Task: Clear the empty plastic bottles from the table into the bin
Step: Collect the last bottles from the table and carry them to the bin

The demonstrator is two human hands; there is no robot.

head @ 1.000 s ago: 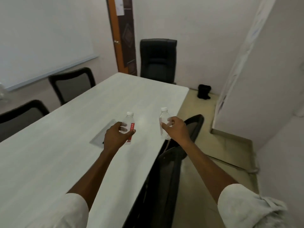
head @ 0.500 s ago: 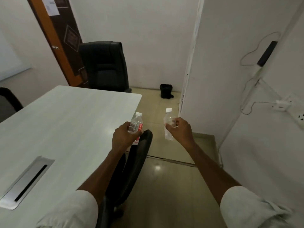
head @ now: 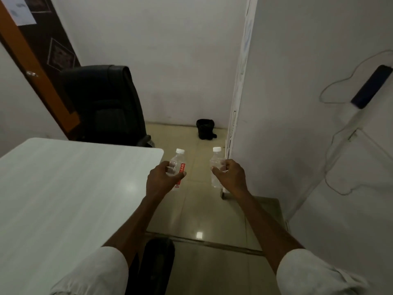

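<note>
Well, partition [head: 297, 124]: a white wall on the right with a loose cable and a dark device hanging on it.
Desk [head: 63, 199]: a pale top on the left. Its rounded far corner sits just left of the left hand, and I can only see part of it.
Floor [head: 202, 211]: glossy beige tiles run between the desk and the partition to the far wall.
Office chair [head: 102, 103]: black and high-backed, at the head of the desk beside a brown door [head: 32, 60].
Bin [head: 205, 128]: a small dark container on the floor against the far wall, near the foot of the partition. I take it to be the bin, and it is well apart from both hands.
Left hand [head: 163, 179]: fingers curled round the middle of the red-labelled bottle [head: 179, 165], holding it upright.
Right hand [head: 230, 177]: pinching the plain bottle [head: 216, 160] near its shoulder, also upright.
Red-labelled bottle: clear with a white cap on, and it looks empty. It is held in the air past the desk corner, over the tiles.
Plain bottle: clear and white-capped with no label that I can see. It is held level with the other bottle, a gap between them.
Progress: as I judge it, both bottles are off the desk but neither is in the bin. Still to do is the walk across the tiles and dropping the two in. I cannot tell whether more bottles wait on the unseen part of the desk.
</note>
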